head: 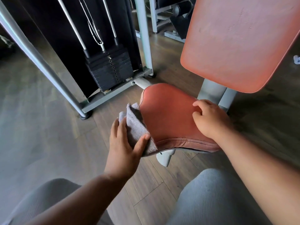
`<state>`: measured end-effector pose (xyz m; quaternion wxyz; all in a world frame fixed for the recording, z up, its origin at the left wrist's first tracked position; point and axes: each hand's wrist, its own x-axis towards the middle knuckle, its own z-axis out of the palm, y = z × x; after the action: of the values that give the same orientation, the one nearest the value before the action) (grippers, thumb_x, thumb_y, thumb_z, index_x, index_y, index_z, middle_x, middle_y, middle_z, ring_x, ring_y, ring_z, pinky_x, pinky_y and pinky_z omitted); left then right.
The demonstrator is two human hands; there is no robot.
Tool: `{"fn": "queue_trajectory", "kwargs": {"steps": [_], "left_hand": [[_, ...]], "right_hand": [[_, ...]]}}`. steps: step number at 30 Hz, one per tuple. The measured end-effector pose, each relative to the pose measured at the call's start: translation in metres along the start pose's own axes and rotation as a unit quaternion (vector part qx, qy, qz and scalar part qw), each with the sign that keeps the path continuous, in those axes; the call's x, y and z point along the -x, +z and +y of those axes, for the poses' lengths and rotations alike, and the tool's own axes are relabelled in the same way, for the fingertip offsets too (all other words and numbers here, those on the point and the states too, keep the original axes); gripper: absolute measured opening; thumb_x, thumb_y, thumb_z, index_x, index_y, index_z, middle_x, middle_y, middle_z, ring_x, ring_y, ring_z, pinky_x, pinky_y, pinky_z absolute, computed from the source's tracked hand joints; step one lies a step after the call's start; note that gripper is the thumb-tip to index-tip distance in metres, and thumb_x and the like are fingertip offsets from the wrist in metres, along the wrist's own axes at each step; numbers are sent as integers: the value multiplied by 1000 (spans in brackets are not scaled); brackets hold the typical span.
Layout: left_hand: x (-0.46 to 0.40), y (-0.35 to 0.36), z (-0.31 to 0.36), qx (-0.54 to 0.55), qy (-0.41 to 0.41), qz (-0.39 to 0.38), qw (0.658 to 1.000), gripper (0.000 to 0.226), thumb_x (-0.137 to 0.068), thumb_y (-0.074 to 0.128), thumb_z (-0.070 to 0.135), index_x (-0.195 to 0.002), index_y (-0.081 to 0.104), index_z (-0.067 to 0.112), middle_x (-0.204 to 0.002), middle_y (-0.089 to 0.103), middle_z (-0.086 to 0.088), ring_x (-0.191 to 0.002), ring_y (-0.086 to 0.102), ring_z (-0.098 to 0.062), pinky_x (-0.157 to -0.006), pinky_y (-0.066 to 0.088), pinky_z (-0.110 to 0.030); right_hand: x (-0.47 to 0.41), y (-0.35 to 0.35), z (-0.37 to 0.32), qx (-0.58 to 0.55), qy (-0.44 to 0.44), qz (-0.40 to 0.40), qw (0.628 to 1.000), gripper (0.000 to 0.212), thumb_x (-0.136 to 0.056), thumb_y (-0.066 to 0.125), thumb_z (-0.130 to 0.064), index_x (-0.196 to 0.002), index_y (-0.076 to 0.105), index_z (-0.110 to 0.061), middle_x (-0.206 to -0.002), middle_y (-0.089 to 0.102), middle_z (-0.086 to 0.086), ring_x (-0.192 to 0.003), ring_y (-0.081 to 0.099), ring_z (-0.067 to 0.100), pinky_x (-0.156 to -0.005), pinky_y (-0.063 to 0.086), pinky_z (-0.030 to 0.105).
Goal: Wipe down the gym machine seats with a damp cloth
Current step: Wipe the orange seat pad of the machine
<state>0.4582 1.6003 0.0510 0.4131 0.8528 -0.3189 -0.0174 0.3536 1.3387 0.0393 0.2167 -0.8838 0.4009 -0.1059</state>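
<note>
An orange-red padded seat (167, 117) stands in the middle of the head view, with its matching backrest (240, 41) rising at the upper right. My left hand (125, 146) holds a folded grey cloth (136, 127) against the seat's left edge, thumb over the cloth's near part. My right hand (209, 119) rests on the right side of the seat, its fingers loosely bent on the pad and holding nothing.
A black weight stack (110, 70) in a grey metal frame (103, 98) stands just left of and behind the seat. A slanted grey bar (37, 54) crosses the left. The seat post (165, 156) is below the pad. Wooden floor lies all around; my knees are at the bottom.
</note>
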Motion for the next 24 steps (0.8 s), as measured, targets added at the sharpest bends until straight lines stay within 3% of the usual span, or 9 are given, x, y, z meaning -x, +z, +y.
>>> {"fn": "queue_trajectory", "kwargs": {"steps": [1, 3, 7, 9, 11, 13, 18, 21, 24], "left_hand": [[-2, -2, -5, -68, 80, -7, 994, 85, -81, 51, 74, -147, 39, 22, -152, 36, 4, -143, 30, -15, -118, 23, -37], [-12, -9, -9, -189, 231, -44, 953, 87, -83, 49, 76, -142, 49, 13, -150, 45, -5, -143, 36, -23, -120, 23, -44], [-27, -10, 7, -345, 357, -156, 854, 84, -82, 56, 71, -145, 48, 17, -150, 48, -8, -138, 45, -26, -116, 29, -45], [-27, 1, 27, -394, 348, -193, 828, 89, -81, 61, 65, -151, 37, 14, -155, 39, -12, -141, 41, -29, -114, 23, -43], [-27, 22, 47, -424, 336, -227, 810, 92, -90, 53, 61, -157, 13, 12, -163, 16, -15, -150, 21, -31, -119, 13, -42], [-31, 43, 65, -438, 327, -253, 798, 92, -95, 46, 59, -157, -2, 11, -165, 1, -16, -152, 7, -31, -122, 6, -43], [-36, 53, 80, -417, 334, -267, 802, 91, -94, 45, 60, -157, -2, 15, -166, 0, -12, -153, 4, -27, -122, 6, -41], [-30, 26, 62, -446, 282, -249, 812, 90, -92, 36, 67, -157, -3, 18, -166, 0, -12, -153, 6, -28, -122, 9, -43], [-28, -5, 48, -462, 241, -235, 820, 97, -81, 24, 78, -155, 22, 15, -160, 27, -14, -146, 31, -30, -117, 30, -49]], "right_hand": [[1, 0, 0, -1, 2, -1, 1000, 40, -88, 37, -41, -126, 50, -41, -140, 49, -12, -120, 52, 27, -94, 50, 45], [2, -1, 0, -2, 4, -5, 1000, 41, -88, 36, -42, -127, 48, -42, -141, 48, -13, -120, 51, 27, -94, 50, 46], [1, 0, -1, -10, 12, -27, 1000, 44, -84, 32, -44, -125, 47, -44, -142, 46, -17, -123, 50, 24, -96, 48, 48], [-1, -2, 0, -93, 36, -32, 995, 43, -81, 34, -42, -119, 54, -45, -138, 50, -18, -123, 51, 18, -101, 45, 45], [-2, -6, 2, -201, 75, -22, 977, 37, -79, 39, -38, -108, 61, -46, -126, 58, -19, -118, 53, 13, -103, 44, 42], [-2, -7, 4, -237, 75, -20, 968, 33, -80, 42, -33, -103, 63, -45, -120, 60, -17, -116, 55, 13, -104, 44, 38], [3, -9, 9, -109, 7, -53, 993, 40, -92, 42, -26, -128, 56, -36, -148, 46, -13, -132, 46, 17, -106, 38, 34], [8, -13, 9, -44, -37, -73, 996, 44, -97, 41, -32, -141, 45, -33, -158, 32, -13, -141, 36, 17, -109, 32, 34], [11, -16, 12, 6, -92, -109, 990, 48, -104, 35, -35, -151, 34, -26, -163, 20, -10, -149, 18, 10, -115, 16, 24]]}}
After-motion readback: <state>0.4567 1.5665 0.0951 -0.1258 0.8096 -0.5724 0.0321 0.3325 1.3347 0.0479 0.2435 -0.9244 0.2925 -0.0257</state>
